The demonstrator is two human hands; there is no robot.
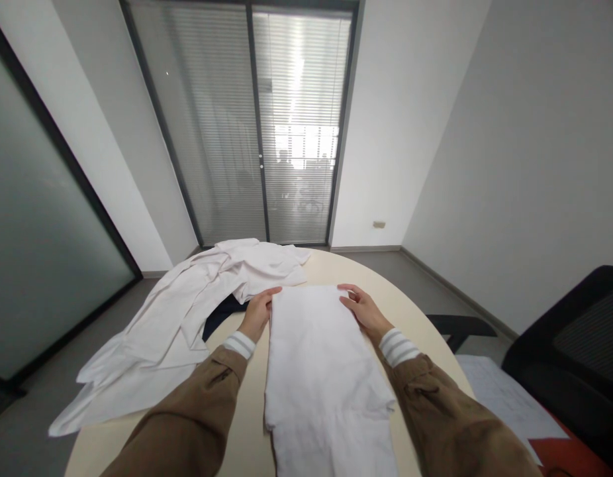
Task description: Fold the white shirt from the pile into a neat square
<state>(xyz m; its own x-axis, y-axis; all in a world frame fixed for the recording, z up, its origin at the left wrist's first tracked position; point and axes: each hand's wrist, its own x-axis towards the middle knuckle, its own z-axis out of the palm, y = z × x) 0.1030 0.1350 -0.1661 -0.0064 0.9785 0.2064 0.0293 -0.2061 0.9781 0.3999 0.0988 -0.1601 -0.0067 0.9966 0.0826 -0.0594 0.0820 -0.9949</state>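
Note:
A white garment point(326, 358), folded into a long narrow strip, lies on the round table in front of me, its near end running out of view. At its far left corner, my left hand point(259, 311) is closed on the edge, the fingers partly hidden. My right hand point(365, 311) grips the far right corner, thumb on the cloth and fingers bent around the edge. The far edge between both hands is fairly straight. Creases and a small step show along the garment's nearer half.
Loose white clothing point(172, 318) is heaped across the left of the cream table point(386, 291), hanging over its edge. A dark navy cloth point(222, 315) peeks out beneath it. At right stands a black chair point(579, 344) with papers point(505, 391) and something red point(569, 457) on it.

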